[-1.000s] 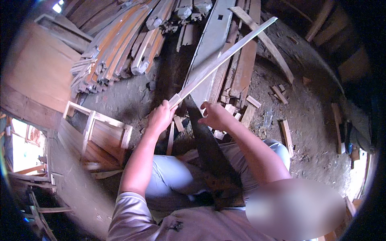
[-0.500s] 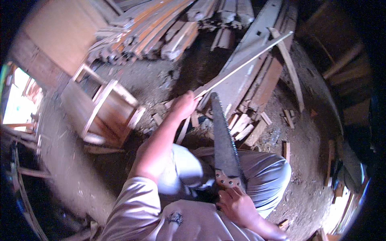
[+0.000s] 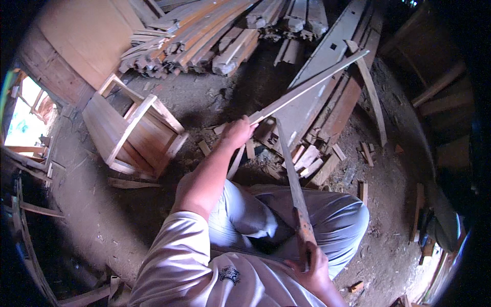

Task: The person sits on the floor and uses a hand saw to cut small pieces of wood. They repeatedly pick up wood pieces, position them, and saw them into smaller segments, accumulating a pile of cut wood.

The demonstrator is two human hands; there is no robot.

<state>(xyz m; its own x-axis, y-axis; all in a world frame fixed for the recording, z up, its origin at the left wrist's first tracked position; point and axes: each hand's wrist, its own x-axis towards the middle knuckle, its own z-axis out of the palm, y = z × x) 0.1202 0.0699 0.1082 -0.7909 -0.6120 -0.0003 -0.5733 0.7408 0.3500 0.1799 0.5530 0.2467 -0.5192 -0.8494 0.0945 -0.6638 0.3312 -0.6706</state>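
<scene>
My left hand [image 3: 239, 132] is closed round the near end of a long thin wooden strip [image 3: 312, 87], which slants away to the far right. My right hand [image 3: 313, 267], low in front of my body, grips the handle of a hand saw [image 3: 290, 166]. The saw points forward with its blade turned nearly edge-on. Its tip lies close to the strip, just right of my left hand; whether they touch I cannot tell. Below the strip lies a wide grey board [image 3: 302, 110] on the ground.
A wooden frame like a small open box [image 3: 135, 134] stands at left. Long timbers [image 3: 189, 38] are stacked at the far side. Short offcuts [image 3: 309, 157] lie beyond my knees, and a curved strip [image 3: 372, 94] lies at right. A plywood panel [image 3: 84, 36] stands far left.
The saw has turned from showing its broad face to nearly edge-on. My right hand has shifted slightly right and down. My left hand still holds the strip, whose far end has dipped slightly.
</scene>
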